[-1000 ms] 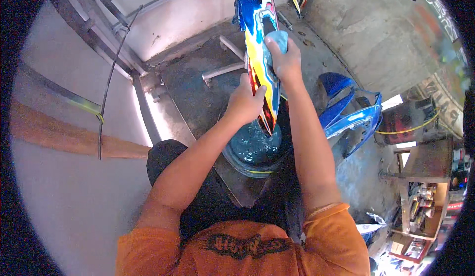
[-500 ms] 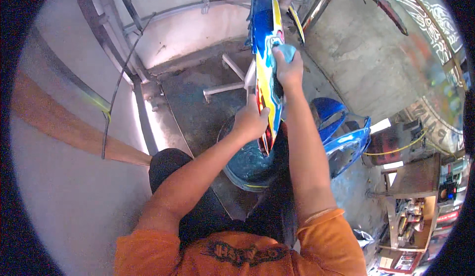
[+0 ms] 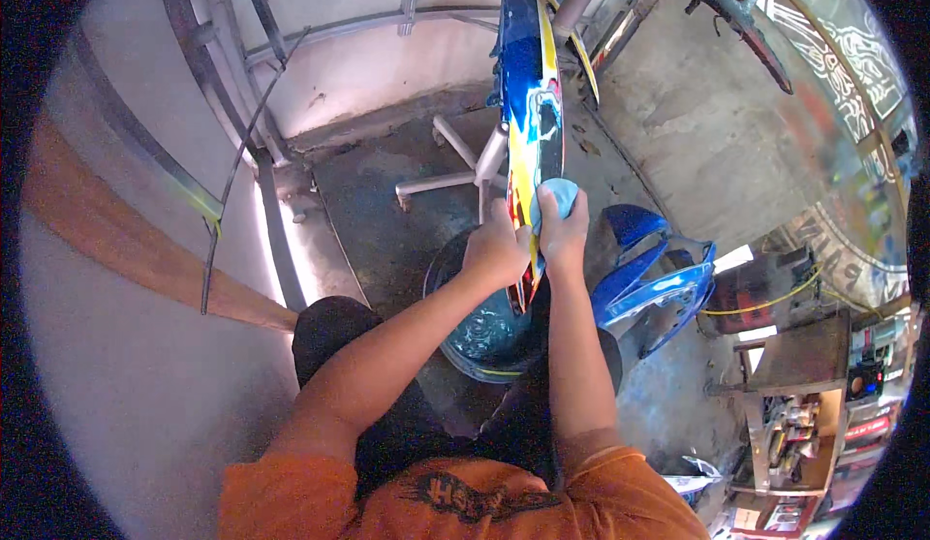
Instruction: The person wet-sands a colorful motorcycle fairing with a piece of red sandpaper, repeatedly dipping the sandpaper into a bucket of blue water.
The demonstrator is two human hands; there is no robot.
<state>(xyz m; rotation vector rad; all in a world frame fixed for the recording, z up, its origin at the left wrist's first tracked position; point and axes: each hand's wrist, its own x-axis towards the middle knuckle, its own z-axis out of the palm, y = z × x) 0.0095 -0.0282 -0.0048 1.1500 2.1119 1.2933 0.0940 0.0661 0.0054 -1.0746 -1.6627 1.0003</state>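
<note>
A long motorcycle body panel (image 3: 524,65) in blue, yellow, white and red stands nearly upright in front of me. Its lower tip hangs over a dark bucket of water (image 3: 484,337) between my knees. Near that lower end, my left hand (image 3: 498,249) grips the panel by its left edge. My right hand (image 3: 564,232) is closed round a light-blue pad (image 3: 557,197) and presses it against the panel's right side. Whether the pad is a sponge or a sanding block I cannot make out.
Behind the panel stands a pale metal stand (image 3: 446,184) with splayed legs. Blue motorcycle fairings (image 3: 659,283) lie on the floor to the right. Farther right is a wooden shelf (image 3: 796,385) with small items. A dark metal frame (image 3: 741,22) juts in at upper right.
My right hand has slid the light-blue pad down along the panel toward me. My left hand keeps its grip near the lower end.
</note>
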